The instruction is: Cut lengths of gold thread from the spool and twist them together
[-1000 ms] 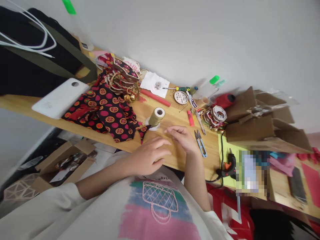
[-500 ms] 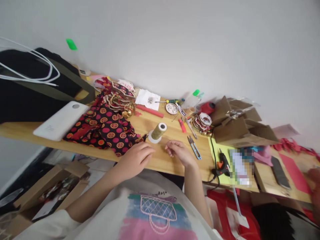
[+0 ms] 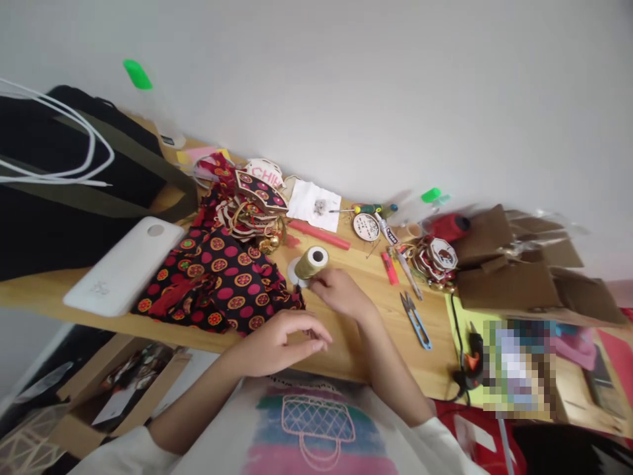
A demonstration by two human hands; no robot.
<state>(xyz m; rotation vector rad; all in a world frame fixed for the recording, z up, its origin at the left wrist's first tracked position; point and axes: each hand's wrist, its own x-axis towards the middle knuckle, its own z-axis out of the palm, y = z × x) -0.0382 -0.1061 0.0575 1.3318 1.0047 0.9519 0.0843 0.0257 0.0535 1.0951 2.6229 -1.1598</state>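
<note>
A spool of olive-gold thread (image 3: 310, 262) stands on its white base on the wooden table. Close against its lower right side is my right hand (image 3: 343, 295), its fingers curled together; their tips are partly hidden, and I cannot make out what is in them. My left hand (image 3: 284, 338) hovers near the table's front edge, thumb and fingertips drawn close in a pinch. Anything between them is too small to see. Black patterned fabric (image 3: 222, 280) with pink and orange circles lies left of the spool, just beyond my left hand. Blue thread snips (image 3: 416, 321) rest to the right.
A white power bank (image 3: 123, 267) lies at the left. Stacked decorated pieces (image 3: 257, 198) sit behind the fabric. Along the back are a red stick (image 3: 321, 234), a white sheet (image 3: 314, 203) and a screwdriver (image 3: 370, 209). Cardboard boxes (image 3: 504, 287) and a glue gun (image 3: 472, 363) occupy the right.
My right hand has moved up and left to the spool's base. My left hand has come slightly nearer to me, its fingers now curving towards the thumb. The view has shifted left.
</note>
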